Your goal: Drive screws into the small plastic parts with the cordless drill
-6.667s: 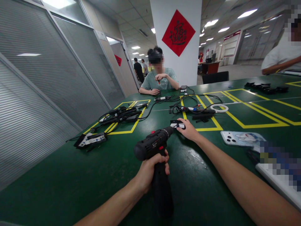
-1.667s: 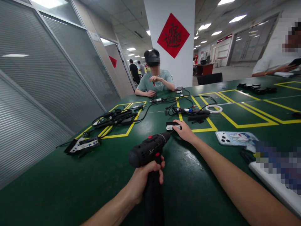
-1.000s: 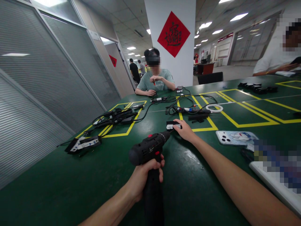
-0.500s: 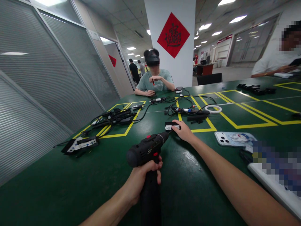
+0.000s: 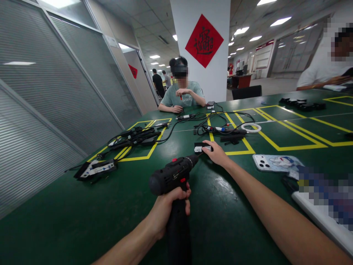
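My left hand (image 5: 176,202) is wrapped round the grip of a black cordless drill (image 5: 172,175) with red buttons. Its chuck points away and to the right, and a thin bit reaches toward a small black part with a white label (image 5: 198,149). That part is held against the green table by my right hand (image 5: 214,152), whose fingers close over its right end. Whether the bit touches the part cannot be made out.
Black cables (image 5: 138,136) lie in a heap at left, near a black and white bracket (image 5: 96,170). Further tools and cables (image 5: 220,129) lie ahead beside a white ring (image 5: 250,127). A phone (image 5: 275,162) rests at right. A person (image 5: 182,92) sits opposite; another (image 5: 322,75) sits at far right.
The whole view has shifted very slightly to the right. Both hands, the drill and the small part keep the same positions relative to each other.
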Demonstrator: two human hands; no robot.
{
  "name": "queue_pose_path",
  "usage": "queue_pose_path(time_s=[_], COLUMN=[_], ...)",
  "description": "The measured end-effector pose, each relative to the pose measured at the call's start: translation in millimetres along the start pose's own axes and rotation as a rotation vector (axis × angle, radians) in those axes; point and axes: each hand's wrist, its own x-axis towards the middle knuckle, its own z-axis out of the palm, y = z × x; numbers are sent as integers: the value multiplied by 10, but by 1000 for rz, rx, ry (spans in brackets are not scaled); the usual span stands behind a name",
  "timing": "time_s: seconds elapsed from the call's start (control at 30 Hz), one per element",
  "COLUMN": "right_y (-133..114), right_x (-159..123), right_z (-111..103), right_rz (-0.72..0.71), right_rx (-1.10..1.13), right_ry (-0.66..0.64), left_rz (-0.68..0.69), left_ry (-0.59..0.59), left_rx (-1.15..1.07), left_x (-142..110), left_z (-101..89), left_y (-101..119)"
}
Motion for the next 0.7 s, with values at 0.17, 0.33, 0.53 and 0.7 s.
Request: queue_pose_path(time_s=[0.17,0.33,0.53,0.7], right_y=[-1,3,10,8], right_x=[-4,1,13,16], right_z=[7,7,13,16], right_rz=[3,4,1,2], right_rx=[2,5,7,6], right_ry=[2,1,5,1], left_rz=[0,12,-8,-4], left_ry=[1,-5,2,4], left_rx=[-2,-6,2,3], left_x=[-6,-8,-11,-10], left_z=[13,18,23,25], left_y=[10,-1,9,15])
